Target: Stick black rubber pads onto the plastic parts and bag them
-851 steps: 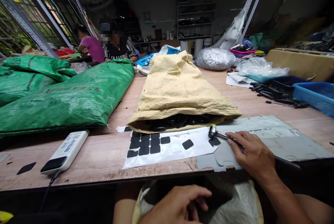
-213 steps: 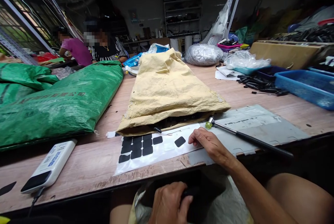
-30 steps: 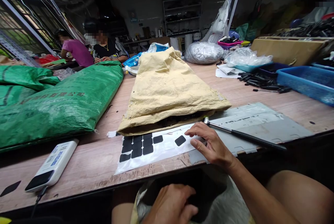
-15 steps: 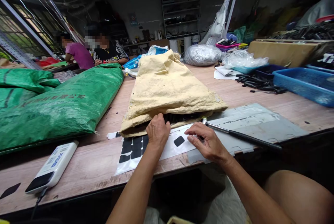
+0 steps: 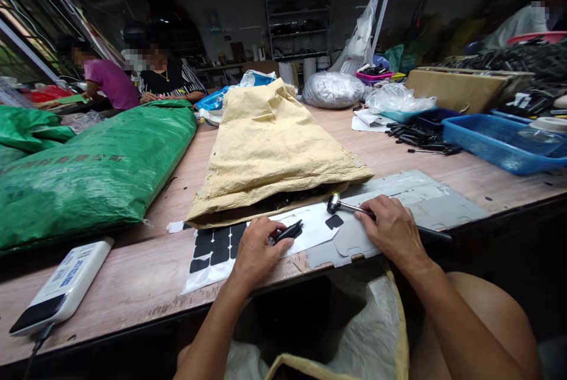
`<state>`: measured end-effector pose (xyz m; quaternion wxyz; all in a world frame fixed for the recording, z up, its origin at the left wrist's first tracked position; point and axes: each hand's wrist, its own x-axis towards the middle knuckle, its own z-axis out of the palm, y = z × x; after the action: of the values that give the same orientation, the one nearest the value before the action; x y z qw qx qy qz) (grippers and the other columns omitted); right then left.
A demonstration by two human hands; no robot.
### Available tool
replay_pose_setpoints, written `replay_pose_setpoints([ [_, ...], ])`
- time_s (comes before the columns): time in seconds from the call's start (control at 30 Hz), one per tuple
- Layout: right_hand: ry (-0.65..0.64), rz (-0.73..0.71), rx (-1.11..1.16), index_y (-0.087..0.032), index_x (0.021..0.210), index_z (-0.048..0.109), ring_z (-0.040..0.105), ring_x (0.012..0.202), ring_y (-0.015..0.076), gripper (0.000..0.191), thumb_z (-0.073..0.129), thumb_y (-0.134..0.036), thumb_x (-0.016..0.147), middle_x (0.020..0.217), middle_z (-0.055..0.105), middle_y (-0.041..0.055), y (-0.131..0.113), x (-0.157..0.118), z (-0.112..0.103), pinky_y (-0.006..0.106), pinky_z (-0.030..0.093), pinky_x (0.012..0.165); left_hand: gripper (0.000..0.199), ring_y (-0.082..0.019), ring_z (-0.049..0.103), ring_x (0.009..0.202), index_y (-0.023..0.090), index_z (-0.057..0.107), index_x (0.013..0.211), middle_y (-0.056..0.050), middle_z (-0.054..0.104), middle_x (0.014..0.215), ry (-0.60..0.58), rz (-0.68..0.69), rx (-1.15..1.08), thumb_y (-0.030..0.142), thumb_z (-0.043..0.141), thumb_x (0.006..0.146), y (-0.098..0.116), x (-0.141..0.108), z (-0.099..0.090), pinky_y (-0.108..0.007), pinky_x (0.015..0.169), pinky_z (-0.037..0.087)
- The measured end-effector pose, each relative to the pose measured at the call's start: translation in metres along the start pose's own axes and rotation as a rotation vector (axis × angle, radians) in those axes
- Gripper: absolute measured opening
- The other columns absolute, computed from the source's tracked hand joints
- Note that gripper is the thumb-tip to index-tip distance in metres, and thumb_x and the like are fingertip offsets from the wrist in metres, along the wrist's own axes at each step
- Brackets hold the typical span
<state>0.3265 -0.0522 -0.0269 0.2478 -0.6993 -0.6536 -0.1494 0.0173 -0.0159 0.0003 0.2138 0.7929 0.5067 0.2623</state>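
My left hand (image 5: 259,250) is closed on slim black pen-like pieces (image 5: 290,231), whose tips stick out past the fingers to the right. They are over a white sheet with black rounded-square stickers (image 5: 221,245). My right hand (image 5: 392,227) is closed around the shaft of a small hammer (image 5: 349,207), its metal head to the left and its black handle to the right. Under the hammer is a grey board (image 5: 425,197). A single black square (image 5: 334,222) lies near the hammer head. Behind my left hand, a yellow woven sack (image 5: 274,149) gapes, with dark pieces inside.
A full green sack (image 5: 88,173) and a white power bank (image 5: 64,288) with a cable are to the left. A blue basket (image 5: 500,146) stands at right beside loose black pieces (image 5: 420,137). Below the table edge is an opened sack (image 5: 381,333). People sit farther back.
My left hand has come out of the yellow sack's mouth with black pieces. My right hand has moved right and taken hold of the hammer. The view has shifted slightly.
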Motion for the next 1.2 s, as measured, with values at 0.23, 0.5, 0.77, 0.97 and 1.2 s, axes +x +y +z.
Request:
replay_pose_setpoints([
  [0.23, -0.142, 0.016, 0.198, -0.025, 0.097, 0.055, 0.062, 0.073, 0.0212, 0.011, 0.054, -0.036, 0.095, 0.083, 0.067, 0.0014, -0.036, -0.005, -0.032, 0.033, 0.039, 0.062, 0.019, -0.019, 0.057, 0.085, 0.023, 0.075, 0.097, -0.001, 0.066, 0.088, 0.007, 0.002, -0.107, 0.023, 0.074, 0.078, -0.001, 0.005, 0.001, -0.031, 0.079, 0.043],
  [0.5, -0.306, -0.015, 0.531, -0.031, 0.134, 0.054, 0.07, 0.086, 0.021, 0.035, 0.049, -0.033, 0.099, 0.101, 0.074, 0.0004, -0.09, -0.019, -0.046, 0.033, 0.051, 0.074, 0.02, -0.02, 0.058, 0.089, 0.023, 0.077, 0.095, -0.001, 0.067, 0.089, 0.001, -0.011, -0.184, 0.019, 0.075, 0.076, -0.005, 0.003, 0.003, -0.032, 0.084, 0.043],
  [0.77, -0.177, -0.215, 0.409, -0.036, 0.151, 0.045, 0.069, 0.085, 0.0187, 0.058, 0.041, -0.012, 0.099, 0.099, 0.07, 0.0021, -0.115, -0.028, -0.037, 0.031, 0.052, 0.077, 0.018, -0.021, 0.058, 0.094, 0.021, 0.077, 0.092, -0.002, 0.068, 0.091, -0.014, -0.022, -0.226, 0.02, 0.08, 0.074, -0.008, 0.006, 0.003, -0.032, 0.085, 0.042],
  [0.97, -0.213, -0.222, 0.256, -0.038, 0.146, 0.051, 0.067, 0.076, 0.0177, 0.06, 0.045, -0.009, 0.094, 0.091, 0.068, -0.0007, -0.117, -0.028, -0.039, 0.029, 0.049, 0.066, 0.015, -0.02, 0.059, 0.09, 0.022, 0.077, 0.087, 0.0, 0.067, 0.087, -0.006, -0.045, -0.217, 0.018, 0.079, 0.074, -0.006, 0.006, 0.002, -0.03, 0.083, 0.043],
  [1.2, -0.209, -0.205, 0.215, -0.039, 0.145, 0.052, 0.069, 0.075, 0.018, 0.058, 0.044, -0.01, 0.095, 0.092, 0.07, -0.0018, -0.112, -0.027, -0.043, 0.029, 0.049, 0.063, 0.019, -0.02, 0.059, 0.091, 0.023, 0.077, 0.091, -0.001, 0.068, 0.089, 0.005, -0.057, -0.207, 0.018, 0.078, 0.073, -0.005, 0.006, 0.004, -0.032, 0.086, 0.043],
])
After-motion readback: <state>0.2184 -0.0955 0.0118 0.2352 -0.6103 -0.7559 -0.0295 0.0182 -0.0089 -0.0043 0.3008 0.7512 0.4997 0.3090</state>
